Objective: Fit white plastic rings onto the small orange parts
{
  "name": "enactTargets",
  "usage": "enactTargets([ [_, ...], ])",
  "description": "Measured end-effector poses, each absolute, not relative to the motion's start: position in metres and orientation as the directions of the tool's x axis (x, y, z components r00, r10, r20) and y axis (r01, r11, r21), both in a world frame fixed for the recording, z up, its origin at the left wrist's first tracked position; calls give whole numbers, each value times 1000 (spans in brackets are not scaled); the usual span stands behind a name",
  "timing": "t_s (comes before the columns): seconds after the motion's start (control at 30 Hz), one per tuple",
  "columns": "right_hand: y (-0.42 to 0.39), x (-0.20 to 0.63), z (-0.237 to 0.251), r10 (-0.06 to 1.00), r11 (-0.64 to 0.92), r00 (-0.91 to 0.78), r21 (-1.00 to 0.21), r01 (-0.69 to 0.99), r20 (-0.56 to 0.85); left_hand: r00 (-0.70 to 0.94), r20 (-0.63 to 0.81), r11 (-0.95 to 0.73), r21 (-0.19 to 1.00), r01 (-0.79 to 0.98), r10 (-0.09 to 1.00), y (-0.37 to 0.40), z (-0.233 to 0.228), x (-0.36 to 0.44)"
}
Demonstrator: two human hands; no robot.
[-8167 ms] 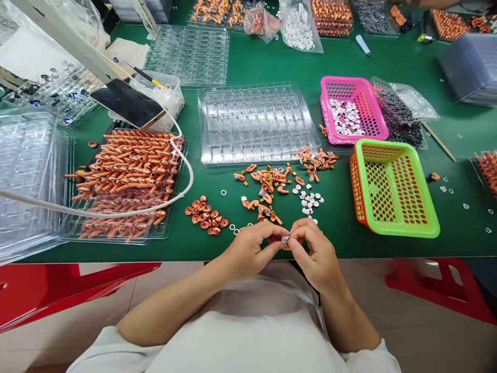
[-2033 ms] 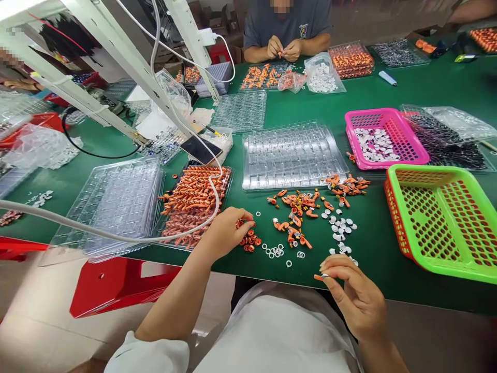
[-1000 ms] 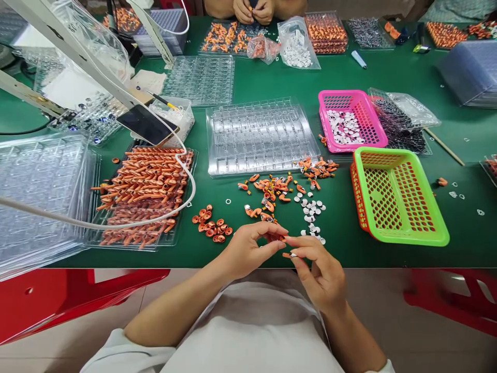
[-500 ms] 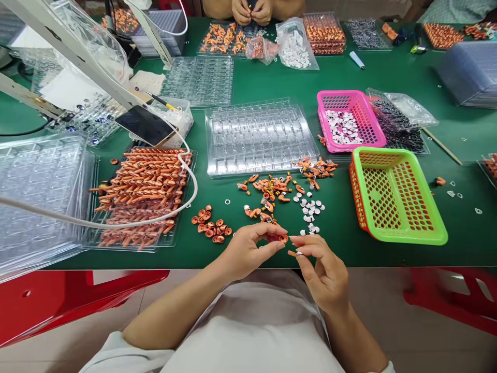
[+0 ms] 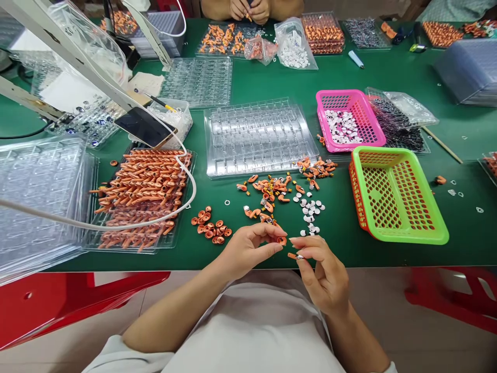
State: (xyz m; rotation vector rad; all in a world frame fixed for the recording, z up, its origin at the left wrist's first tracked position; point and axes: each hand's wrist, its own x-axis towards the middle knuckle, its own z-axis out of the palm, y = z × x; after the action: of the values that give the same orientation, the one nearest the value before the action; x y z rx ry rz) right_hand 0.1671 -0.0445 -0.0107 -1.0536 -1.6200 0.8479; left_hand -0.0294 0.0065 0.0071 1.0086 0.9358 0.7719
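Between the thumb and fingers of my left hand [image 5: 248, 249] is a small orange cup-shaped part [image 5: 281, 241], its hollow side showing. My right hand [image 5: 325, 269] pinches a thin orange piece [image 5: 292, 256] with a whitish bit at the fingertips. The two hands are close together at the table's front edge, their parts apart. Left of my left hand lies a group of similar orange cups [image 5: 209, 226]. Just beyond the hands are white caps [image 5: 309, 210] and a loose heap of orange parts with yellow and metal bits [image 5: 272, 189].
Behind the heap lies a clear tray [image 5: 258, 137]. A pink basket [image 5: 324, 122] of white caps and a green basket [image 5: 411, 238] stand on the right. At left, a white cable [image 5: 155, 223] crosses orange stems [image 5: 143, 181]. A co-worker's hands [image 5: 250, 9] work across the table.
My left hand has turned the orange cup slightly and shifted a little left. My right hand stays almost still with its piece. The co-worker's hands have moved slightly.
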Motion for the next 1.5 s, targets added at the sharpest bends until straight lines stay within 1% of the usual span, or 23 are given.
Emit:
enactTargets([
  [0.13,-45,167,-12,921,387,-135,-902,194,366,435,-280,393,899,-194,856,7,5,-31],
  [0.2,-44,167,-11,910,411,-143,-892,189,389,422,-278,380,907,-181,863,7,4,-31],
  [0.27,-43,167,-10,892,448,-164,-871,202,421,386,-270,338,933,-120,882,6,4,-30],
  [0.4,-40,164,-7,855,515,-218,-822,243,471,326,-198,176,980,95,924,3,7,-28],
  [0.5,-39,162,-7,838,545,-252,-773,325,484,305,-82,8,972,236,949,2,9,-25],
  [0.6,-38,162,-8,818,575,-304,-709,410,487,308,49,-151,936,317,950,1,7,-23],
  [0.67,-37,162,-8,806,592,-338,-671,447,486,311,91,-200,919,339,946,2,5,-21],
  [0.93,-34,164,-10,755,655,-383,-583,480,533,312,54,-161,930,329,948,2,8,-20],
  [1.03,-35,165,-13,747,663,-376,-571,485,548,315,53,-158,935,318,948,2,9,-19],
  [1.2,-37,166,-14,759,649,-329,-609,456,562,301,41,-142,935,324,953,3,8,-20],
  [1.37,-39,166,-12,805,593,-272,-700,398,527,305,31,-131,940,314,952,2,8,-20],
  [1.5,-39,164,-12,821,570,-245,-730,377,515,307,63,-163,937,310,949,1,6,-20],
])
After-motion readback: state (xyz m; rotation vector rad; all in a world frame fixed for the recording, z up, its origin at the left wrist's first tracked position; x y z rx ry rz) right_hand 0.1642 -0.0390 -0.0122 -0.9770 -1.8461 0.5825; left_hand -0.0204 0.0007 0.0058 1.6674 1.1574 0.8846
